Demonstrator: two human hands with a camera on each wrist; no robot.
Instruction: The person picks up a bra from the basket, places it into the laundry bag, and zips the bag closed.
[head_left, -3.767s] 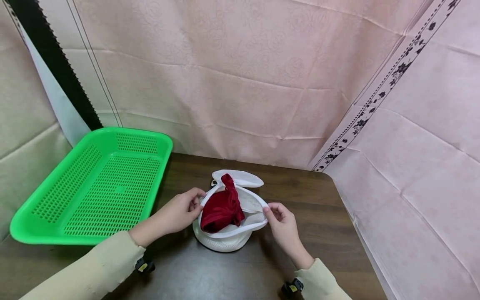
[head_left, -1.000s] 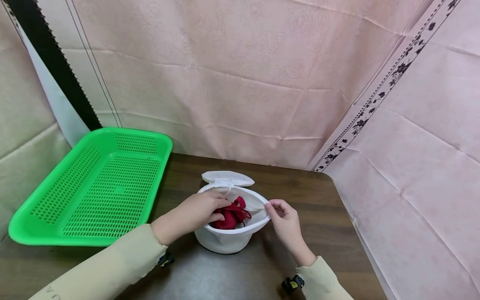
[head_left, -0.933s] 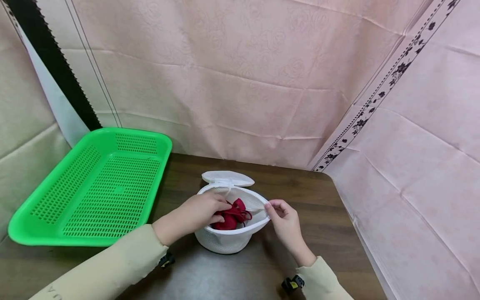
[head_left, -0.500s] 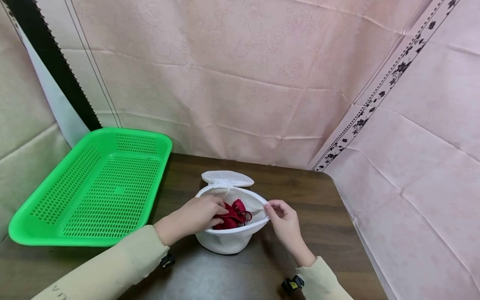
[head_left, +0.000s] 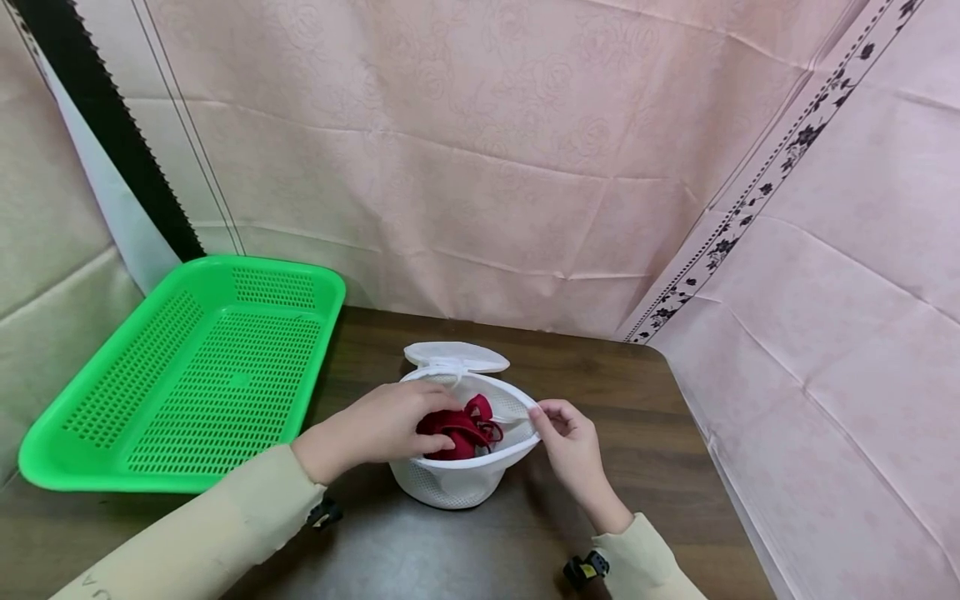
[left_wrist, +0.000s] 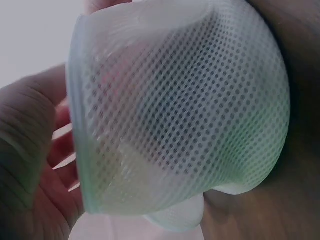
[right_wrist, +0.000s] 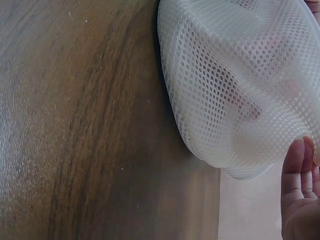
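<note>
1. Black strip [head_left: 105, 125], jagged along one edge; slants down at the far left.
2. Green basket [head_left: 135, 482], rectangular, with slotted floor and sides; on the left of the table, apart from the bag.
3. Left sleeve [head_left: 210, 525], pale cream; a small black device [head_left: 324, 513] sits at its cuff.
4. Left hand [head_left: 382, 427]; reaches over the left rim of the bag, thumb and forefinger spread apart upon the red cloth, not clenched; the other fingertips are partly hidden.
5. White mesh bag [head_left: 450, 486]; stands upright on the table, mouth up, its round white flap [head_left: 455, 357] folded back on the far side.
6. Red cloth [head_left: 471, 433], bunched, with thin loops at its right; lies inside the bag, under the left hand.
7. Right hand [head_left: 572, 446]; thumb and fingers pinch the right rim of the bag.
8. Right sleeve [head_left: 645, 562], matching; a second black device [head_left: 587, 570] at its cuff.
9. Brown table [head_left: 600, 367], wood-grained; beneath basket and bag.
10. Pale pink hanging [head_left: 480, 167], creased; behind the table, with a black floral border [head_left: 723, 246] slanting at the right.
</note>
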